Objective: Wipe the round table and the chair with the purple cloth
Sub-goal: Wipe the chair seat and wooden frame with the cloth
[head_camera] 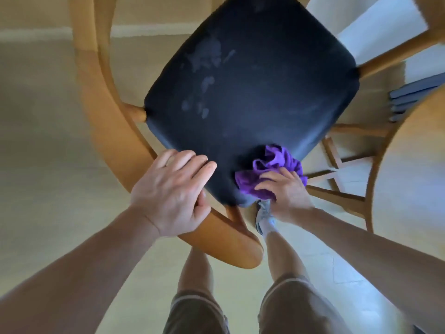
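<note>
Two bare hands worked over a dark chair seat [250, 92]. Left hand [168, 191] lay flat, fingers straight, on the seat edge and wooden chair back [115, 150]. Right hand [284, 191] clutched the bunched purple cloth [272, 169] against the seat's near corner. Smudges [204, 66] remained far beyond the fingertips. Hard pushing might tip or slide the chair. Just right of the right hand, the round desk [414, 150] curved close, likely crowding the elbow
</note>
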